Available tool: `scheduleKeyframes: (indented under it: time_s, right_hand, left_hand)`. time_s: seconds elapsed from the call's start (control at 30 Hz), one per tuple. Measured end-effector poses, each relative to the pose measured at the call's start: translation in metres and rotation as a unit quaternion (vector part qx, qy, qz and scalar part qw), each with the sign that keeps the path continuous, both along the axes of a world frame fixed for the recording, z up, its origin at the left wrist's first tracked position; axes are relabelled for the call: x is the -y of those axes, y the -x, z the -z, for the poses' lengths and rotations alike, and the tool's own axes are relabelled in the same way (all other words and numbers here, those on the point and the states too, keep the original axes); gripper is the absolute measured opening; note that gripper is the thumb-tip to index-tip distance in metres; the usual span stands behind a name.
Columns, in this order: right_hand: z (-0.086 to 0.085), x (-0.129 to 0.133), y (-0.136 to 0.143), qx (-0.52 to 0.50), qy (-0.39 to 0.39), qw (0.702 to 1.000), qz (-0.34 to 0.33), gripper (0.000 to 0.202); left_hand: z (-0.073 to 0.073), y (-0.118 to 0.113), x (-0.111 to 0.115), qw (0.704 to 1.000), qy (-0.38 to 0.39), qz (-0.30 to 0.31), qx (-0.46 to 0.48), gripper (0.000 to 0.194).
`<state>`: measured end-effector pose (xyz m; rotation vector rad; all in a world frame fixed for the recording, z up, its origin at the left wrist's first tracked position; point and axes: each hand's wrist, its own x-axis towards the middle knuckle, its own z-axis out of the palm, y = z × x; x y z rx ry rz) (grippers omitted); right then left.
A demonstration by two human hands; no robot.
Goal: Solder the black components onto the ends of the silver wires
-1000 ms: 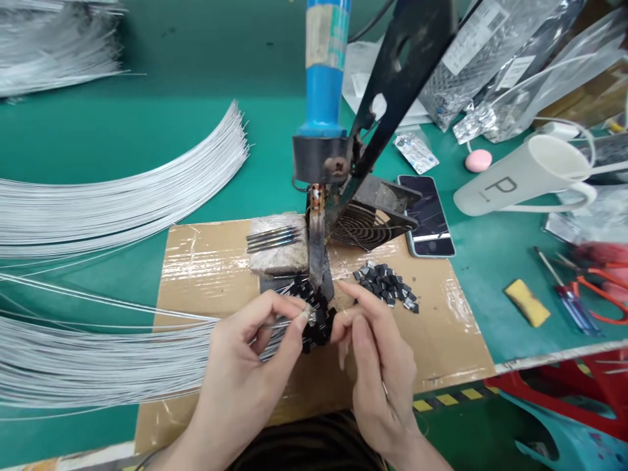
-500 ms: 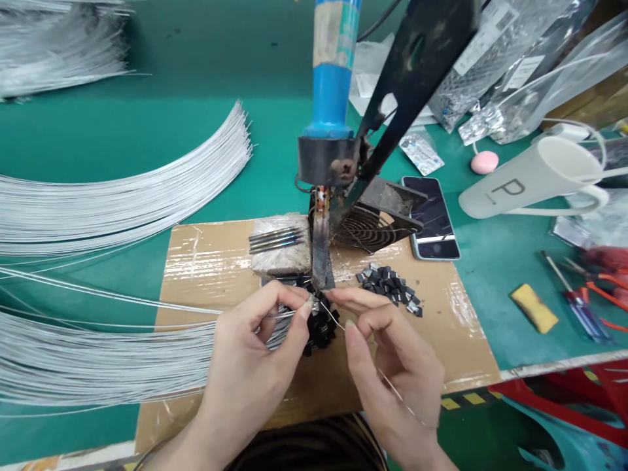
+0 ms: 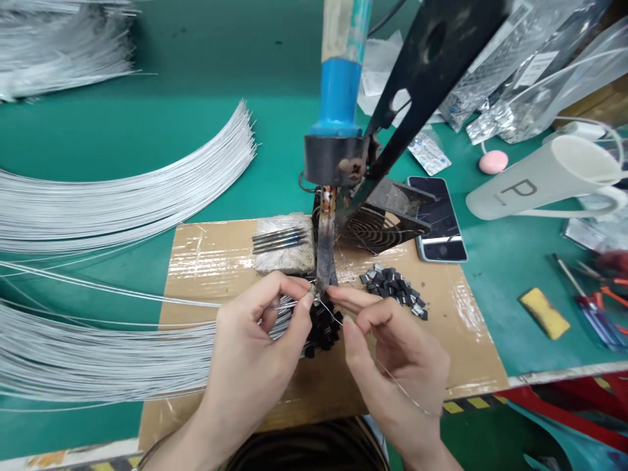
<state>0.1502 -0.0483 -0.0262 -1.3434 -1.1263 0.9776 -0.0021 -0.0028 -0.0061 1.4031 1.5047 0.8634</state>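
In the head view, my left hand (image 3: 262, 333) pinches a few thin white wires (image 3: 196, 300) near their ends, just under the soldering iron (image 3: 326, 255). A small metallic part shows at its fingertips, too small to make out. My right hand (image 3: 395, 360) grips a thin strand of solder wire (image 3: 400, 386) between thumb and fingers; the strand crosses the palm, and its front end reaches the iron's tip. Below the fingertips lie several black connectors (image 3: 324, 330) on a bundle of white wires (image 3: 161, 360), partly hidden by my left hand.
The iron hangs from a black bracket (image 3: 422, 85) above brown cardboard (image 3: 210, 261). Around it are a block with spare tips (image 3: 287, 258), a small fan (image 3: 383, 226), loose black connectors (image 3: 395, 288), a phone (image 3: 441, 222), a mug (image 3: 534, 180), a yellow sponge (image 3: 544, 313) and another wire bundle (image 3: 147, 199).
The whole view has shifted slightly, with things now a little further right. My left fingertips and the wires have come closer to the iron's tip. Both hands keep their hold.
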Motion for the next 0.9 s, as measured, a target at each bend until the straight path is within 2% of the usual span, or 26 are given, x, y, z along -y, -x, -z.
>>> scheduleKeyframes:
  time_s: [0.23, 0.9]
  right_hand:
    - [-0.0001, 0.0007, -0.0045, 0.025, -0.007, 1.000, -0.004, 0.020]
    - [-0.0017, -0.0001, -0.0023, 0.011, -0.007, 1.000, 0.009, 0.019]
  left_hand:
    - [0.0008, -0.0008, -0.0004, 1.000, -0.008, 0.001, -0.006, 0.010]
    - [-0.0010, -0.0016, 0.0000, 1.000, -0.015, -0.005, 0.013, 0.010]
